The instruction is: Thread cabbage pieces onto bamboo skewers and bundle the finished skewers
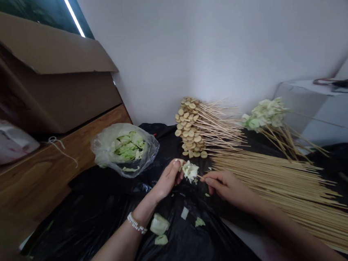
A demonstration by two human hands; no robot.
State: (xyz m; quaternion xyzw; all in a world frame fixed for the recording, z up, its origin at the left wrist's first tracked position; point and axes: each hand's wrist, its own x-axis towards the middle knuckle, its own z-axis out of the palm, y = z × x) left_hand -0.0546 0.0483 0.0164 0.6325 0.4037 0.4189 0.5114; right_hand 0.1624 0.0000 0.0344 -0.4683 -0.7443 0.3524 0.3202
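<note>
Near the middle, my left hand [170, 177] is closed on a pale piece of cabbage, beside a ruffled clump of cabbage [190, 171]. My right hand [220, 183] pinches a thin wooden skewer [201, 178] whose far end runs into that clump. Loose cabbage pieces [159, 224] lie on the black plastic sheet [185, 248] below my hands. To the left, a clear plastic bag [102, 147] holds chopped green cabbage [129, 146]. Bare skewers [283, 181] are spread in a wide layer beyond my right hand.
Skewers with round slices [189, 129] are stacked by the wall. Cabbage skewers [266, 113] stand further right, near a white box [303, 97]. A large cardboard box [75, 95] and a white tub [4, 138] sit on the wooden surface [59, 156] at left.
</note>
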